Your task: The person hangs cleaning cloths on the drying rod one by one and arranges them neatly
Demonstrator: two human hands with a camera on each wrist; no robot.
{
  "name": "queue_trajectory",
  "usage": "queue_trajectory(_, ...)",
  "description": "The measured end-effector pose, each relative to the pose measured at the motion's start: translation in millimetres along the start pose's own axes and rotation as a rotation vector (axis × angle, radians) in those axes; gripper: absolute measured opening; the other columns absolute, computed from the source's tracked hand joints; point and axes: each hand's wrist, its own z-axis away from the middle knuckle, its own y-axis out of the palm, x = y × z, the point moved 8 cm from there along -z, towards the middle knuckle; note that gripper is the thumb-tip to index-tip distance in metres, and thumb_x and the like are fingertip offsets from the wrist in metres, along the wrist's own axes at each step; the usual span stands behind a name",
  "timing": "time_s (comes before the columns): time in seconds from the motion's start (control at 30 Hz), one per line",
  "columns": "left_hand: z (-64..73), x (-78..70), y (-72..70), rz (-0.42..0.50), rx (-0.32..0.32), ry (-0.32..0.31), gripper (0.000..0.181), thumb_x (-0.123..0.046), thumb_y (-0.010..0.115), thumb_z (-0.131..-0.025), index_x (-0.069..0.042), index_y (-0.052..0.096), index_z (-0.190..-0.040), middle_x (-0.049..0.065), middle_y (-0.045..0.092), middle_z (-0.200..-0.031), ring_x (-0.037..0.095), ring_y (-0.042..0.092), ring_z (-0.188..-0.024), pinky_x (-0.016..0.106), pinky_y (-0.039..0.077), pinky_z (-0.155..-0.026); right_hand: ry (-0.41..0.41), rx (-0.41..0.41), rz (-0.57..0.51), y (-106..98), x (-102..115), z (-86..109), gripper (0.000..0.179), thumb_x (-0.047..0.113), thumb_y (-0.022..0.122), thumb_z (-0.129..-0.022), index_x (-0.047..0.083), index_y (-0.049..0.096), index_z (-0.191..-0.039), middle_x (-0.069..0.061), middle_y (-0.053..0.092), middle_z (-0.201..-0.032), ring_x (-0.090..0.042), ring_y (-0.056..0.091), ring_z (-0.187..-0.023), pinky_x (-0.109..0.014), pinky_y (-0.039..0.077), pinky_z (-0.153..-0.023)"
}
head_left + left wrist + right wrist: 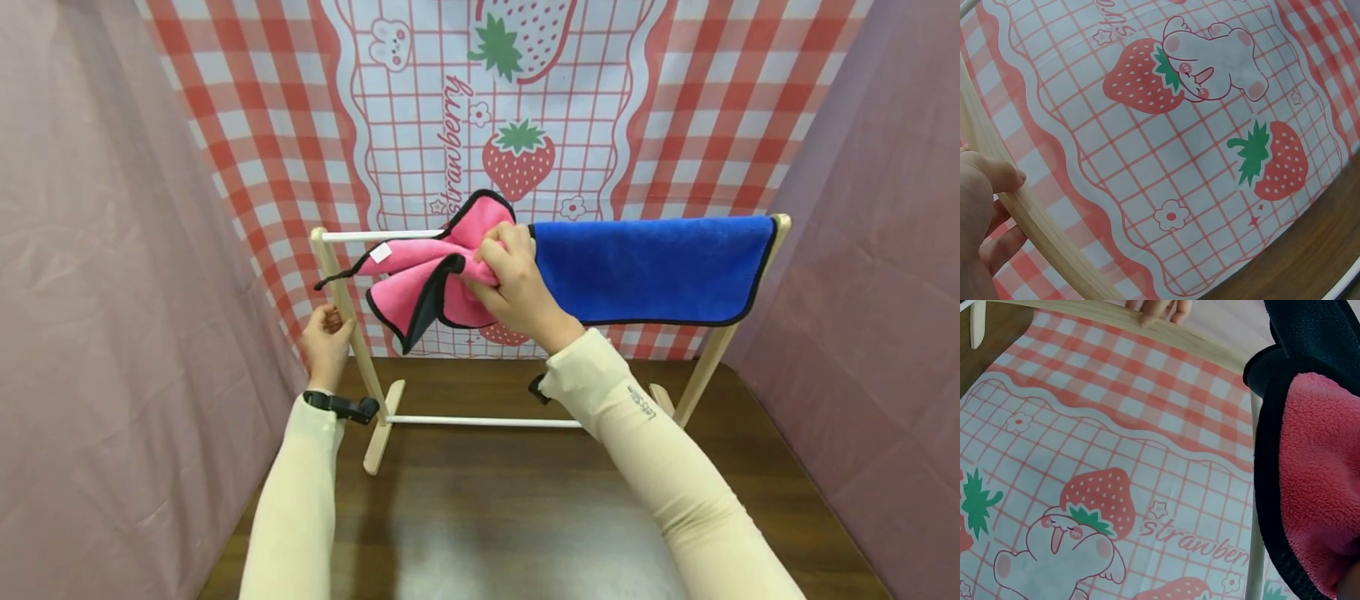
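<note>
My right hand (519,283) grips a bunched pink towel (405,293) with black edging, a dark underside and a small white tag. It holds the towel at the left half of the rack's white top bar (382,236). In the right wrist view the pink towel (1319,437) fills the right side. My left hand (327,343) holds the left wooden post of the drying rack (365,362). Up close, the left wrist view has its thumb and fingers (1007,175) around that post (1044,228). A blue towel (652,271) hangs over the bar's right half.
The rack's wooden foot (384,429) and white lower bar (487,422) stand on a brown wooden table (480,508). Behind hangs a strawberry-print checked cloth (262,108). Pinkish curtains (112,292) flank both sides.
</note>
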Motion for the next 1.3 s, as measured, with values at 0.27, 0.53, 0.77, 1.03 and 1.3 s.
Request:
queue_trajectory(0.27,-2.2,1.3,1.2,-0.004,-0.007,-0.024,0.026,0.010,0.068,-0.084,0.012,0.062,-0.109,0.028,0.066,-0.101,0.011,0.059,-0.080,0.010,0.045,-0.070,0.086,-0.111,0.016,-4.5,-14.4,-21.8,0.032,0.007,0.077,-0.083,0.002,0.046,-0.079,-0.016,0.043,-0.084,-0.035,0.037,-0.081,-0.042,0.025,-0.071)
queue_trajectory(0.53,-1.6,-3.0,-0.1,0.017,-0.011,0.000,0.026,0.011,0.068,-0.083,0.013,0.063,-0.108,0.029,0.067,-0.100,0.000,0.053,-0.074,0.009,0.044,-0.067,0.190,-0.160,0.045,-2.6,-24.4,-37.8,0.034,0.012,0.075,-0.087,0.003,0.044,-0.078,-0.014,0.044,-0.084,-0.032,0.036,-0.081,-0.037,0.025,-0.076)
queue_trajectory(0.77,-2.7,-1.4,1.5,-0.009,-0.007,0.003,0.027,0.011,0.068,-0.084,0.011,0.064,-0.110,0.029,0.068,-0.101,0.006,0.059,-0.077,0.009,0.045,-0.068,0.387,-0.074,0.107,6.7,-51.8,-41.9,0.032,0.022,0.069,-0.094,0.001,0.048,-0.084,-0.016,0.045,-0.090,-0.035,0.037,-0.088,-0.040,0.028,-0.084)
queue_trajectory(1.03,-1.7,-0.9,1.4,-0.002,0.007,-0.006,0.027,0.010,0.067,-0.084,0.012,0.063,-0.110,0.028,0.066,-0.100,0.019,0.062,-0.083,0.010,0.045,-0.069,0.567,0.106,0.221,19.7,-75.9,-32.4,0.035,0.034,0.057,-0.101,0.003,0.047,-0.089,-0.016,0.042,-0.097,-0.037,0.035,-0.097,-0.046,0.030,-0.084)
queue_trajectory(1.3,0.3,1.8,0.6,0.001,0.003,-0.010,0.028,0.010,0.067,-0.084,0.011,0.063,-0.112,0.028,0.067,-0.102,0.023,0.065,-0.087,0.011,0.046,-0.071,0.472,0.301,0.401,35.2,-77.2,-21.0,0.029,0.029,0.044,-0.100,0.001,0.052,-0.100,-0.021,0.045,-0.105,-0.039,0.036,-0.099,-0.050,0.033,-0.084)
